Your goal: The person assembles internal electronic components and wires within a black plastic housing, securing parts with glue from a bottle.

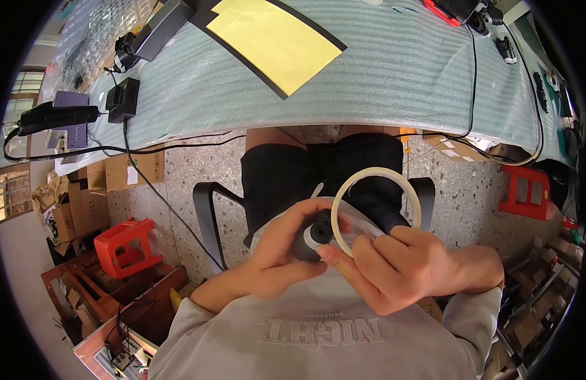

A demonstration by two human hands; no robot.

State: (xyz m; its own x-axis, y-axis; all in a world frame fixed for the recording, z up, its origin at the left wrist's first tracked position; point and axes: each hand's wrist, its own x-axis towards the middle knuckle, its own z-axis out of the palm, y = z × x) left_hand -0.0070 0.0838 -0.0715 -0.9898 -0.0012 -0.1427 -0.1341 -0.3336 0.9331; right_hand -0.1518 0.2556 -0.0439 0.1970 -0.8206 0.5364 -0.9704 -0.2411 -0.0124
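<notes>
In front of my chest, my left hand [275, 254] is wrapped round a dark, rounded cylindrical object [321, 229] with small holes in its end. A pale band [311, 239] circles part of it; its exact kind I cannot make out. My right hand [400, 269] grips the lower edge of a nearly used-up roll of cream tape [376, 171], a thin ring standing beside the object. My right thumb reaches to the dark object's lower edge, close to the pale band. Whether a strip of tape runs from roll to object is not clear.
Ahead is a table covered in pale foam sheet [394, 82], with a yellow sheet on a black board [277, 47]. A black electric screwdriver [59, 116] and a power adapter [123, 100] lie left, cables hanging down. Red stools [127, 247] and cardboard boxes [133, 170] stand on the floor.
</notes>
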